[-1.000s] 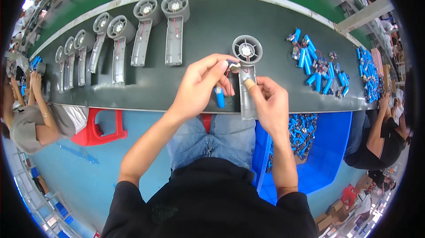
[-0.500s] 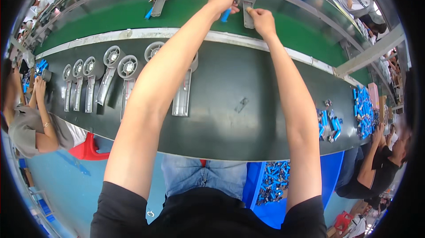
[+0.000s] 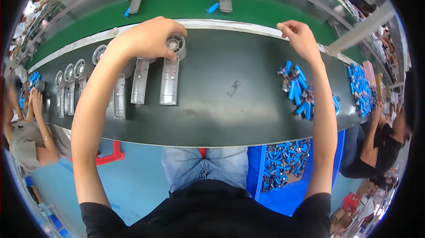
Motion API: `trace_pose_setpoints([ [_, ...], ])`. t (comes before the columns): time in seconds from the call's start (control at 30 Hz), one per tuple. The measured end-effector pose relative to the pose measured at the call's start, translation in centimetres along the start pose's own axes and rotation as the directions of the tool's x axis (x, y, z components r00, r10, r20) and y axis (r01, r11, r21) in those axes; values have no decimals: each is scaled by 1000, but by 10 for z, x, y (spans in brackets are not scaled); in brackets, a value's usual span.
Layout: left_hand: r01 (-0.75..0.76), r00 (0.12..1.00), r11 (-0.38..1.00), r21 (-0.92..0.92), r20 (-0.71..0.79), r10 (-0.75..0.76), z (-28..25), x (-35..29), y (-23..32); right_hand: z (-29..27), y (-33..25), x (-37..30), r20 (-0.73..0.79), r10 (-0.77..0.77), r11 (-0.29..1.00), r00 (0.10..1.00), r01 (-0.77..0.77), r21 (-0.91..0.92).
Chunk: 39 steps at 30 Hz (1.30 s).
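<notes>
My left hand (image 3: 152,39) reaches over the dark bench, thumb and fingers spread around the round end of a grey handheld-fan housing (image 3: 169,83). Whether it touches the housing I cannot tell. Another grey housing (image 3: 139,85) lies just left of it, partly under that hand and arm. My right hand (image 3: 303,41) hovers at the right of the bench's far edge, fingers curled in a loose pinch with nothing visible in them. Below it lies a small heap of blue battery cells with wired parts (image 3: 294,85). On the green belt a fan housing (image 3: 225,2) has a blue cell (image 3: 213,8) beside it.
More grey housings (image 3: 68,85) stand in a row at left. A second housing with a blue part (image 3: 136,1) is on the green belt (image 3: 186,8). A blue bin (image 3: 279,202) of cells sits below the bench. People work on both sides; a metal post (image 3: 363,25) rises at right.
Both hands have come back from the housing on the green belt. My left hand moved to a bench housing, and my right moved rightward. The belt housings appear further left.
</notes>
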State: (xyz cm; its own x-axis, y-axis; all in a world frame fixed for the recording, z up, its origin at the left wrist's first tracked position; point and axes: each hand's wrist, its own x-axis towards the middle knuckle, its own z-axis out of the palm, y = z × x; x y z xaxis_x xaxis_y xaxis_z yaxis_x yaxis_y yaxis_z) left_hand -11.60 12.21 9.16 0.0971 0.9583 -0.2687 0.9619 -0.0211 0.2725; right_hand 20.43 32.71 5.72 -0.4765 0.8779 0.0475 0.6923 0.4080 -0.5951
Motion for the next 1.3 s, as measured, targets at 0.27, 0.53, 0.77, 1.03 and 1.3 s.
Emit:
trace_pose_setpoints([
  [0.27,-290,922,954,-75,-288,258,46,-9,80,-3,26,-85,-9,-108,949,994,100,-299],
  [0.53,-369,833,920,-132,-487,264,105,-10,113,-12,12,-118,-47,-207,969,977,198,-148],
  [0.77,-522,680,788,-326,-716,155,91,-17,119,-10,-15,-155,-161,-127,753,979,200,627],
  [1.03,-708,631,440,-552,-775,41,101,-47,144,35,-76,-194,60,-239,503,969,71,861],
  [1.3,-442,815,347,-827,-532,-232,124,-89,125,68,-76,-222,14,-223,952,975,215,217],
])
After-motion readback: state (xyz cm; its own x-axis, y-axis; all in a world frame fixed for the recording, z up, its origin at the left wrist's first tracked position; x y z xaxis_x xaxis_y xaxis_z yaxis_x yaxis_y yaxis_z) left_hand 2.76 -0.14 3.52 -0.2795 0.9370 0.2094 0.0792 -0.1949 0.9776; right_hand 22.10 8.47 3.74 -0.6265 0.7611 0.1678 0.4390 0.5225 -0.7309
